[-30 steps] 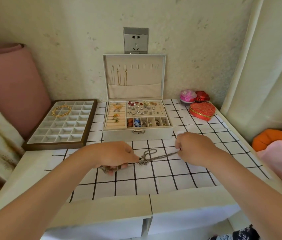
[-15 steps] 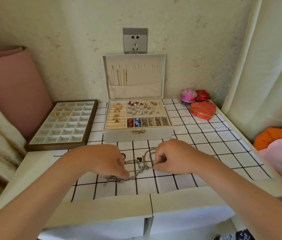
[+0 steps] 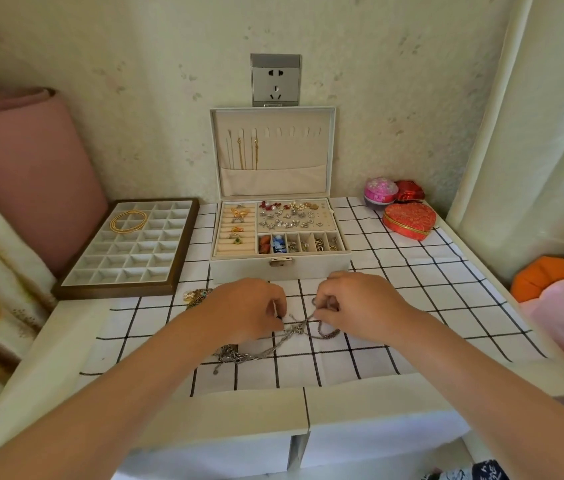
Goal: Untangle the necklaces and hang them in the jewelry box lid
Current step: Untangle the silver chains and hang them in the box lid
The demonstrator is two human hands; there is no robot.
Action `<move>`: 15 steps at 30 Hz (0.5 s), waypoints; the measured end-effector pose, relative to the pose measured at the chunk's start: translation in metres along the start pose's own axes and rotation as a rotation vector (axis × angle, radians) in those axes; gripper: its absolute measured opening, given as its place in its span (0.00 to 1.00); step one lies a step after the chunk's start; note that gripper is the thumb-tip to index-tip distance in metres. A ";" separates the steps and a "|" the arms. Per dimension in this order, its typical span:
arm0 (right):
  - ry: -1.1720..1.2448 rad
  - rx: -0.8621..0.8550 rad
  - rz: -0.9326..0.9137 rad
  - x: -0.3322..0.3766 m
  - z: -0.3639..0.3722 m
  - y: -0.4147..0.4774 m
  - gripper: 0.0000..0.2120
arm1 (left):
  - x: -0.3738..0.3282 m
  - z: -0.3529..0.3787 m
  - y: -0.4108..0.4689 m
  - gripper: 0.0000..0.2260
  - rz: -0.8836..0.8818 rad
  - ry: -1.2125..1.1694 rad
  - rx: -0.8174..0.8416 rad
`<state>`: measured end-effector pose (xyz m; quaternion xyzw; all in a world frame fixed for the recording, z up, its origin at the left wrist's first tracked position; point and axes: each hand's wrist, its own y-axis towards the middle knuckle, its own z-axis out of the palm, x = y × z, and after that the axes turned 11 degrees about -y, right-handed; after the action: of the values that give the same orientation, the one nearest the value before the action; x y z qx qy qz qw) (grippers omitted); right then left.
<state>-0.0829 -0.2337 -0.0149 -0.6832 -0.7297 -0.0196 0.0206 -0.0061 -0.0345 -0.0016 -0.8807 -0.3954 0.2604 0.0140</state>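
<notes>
A tangle of silver necklaces (image 3: 273, 344) lies on the checked cloth in front of the open jewelry box (image 3: 279, 268). My left hand (image 3: 242, 310) pinches the chains at the knot from the left. My right hand (image 3: 360, 304) pinches a strand just right of the knot, a few centimetres away. The upright box lid (image 3: 272, 150) carries two gold chains (image 3: 247, 154) on its left hooks; the other hooks are bare. The box tray holds rings, earrings and small charms.
A brown compartment tray (image 3: 124, 251) with gold bangles (image 3: 129, 220) sits at the left. A gold, beaded piece (image 3: 197, 295) lies by my left wrist. A red heart box (image 3: 408, 220) and round pink box (image 3: 380, 191) stand at the back right. A curtain hangs right.
My right hand has moved left toward my left hand, closing the gap. The chain that was stretched between them has gone slack and bunched on the cloth.
</notes>
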 end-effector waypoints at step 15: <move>0.068 0.031 -0.086 0.001 0.000 -0.002 0.05 | -0.009 0.012 -0.001 0.10 0.156 0.048 -0.138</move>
<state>-0.0846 -0.2331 -0.0153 -0.6496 -0.7576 -0.0323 0.0549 -0.0173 -0.0429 -0.0075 -0.9136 -0.3425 0.2116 -0.0577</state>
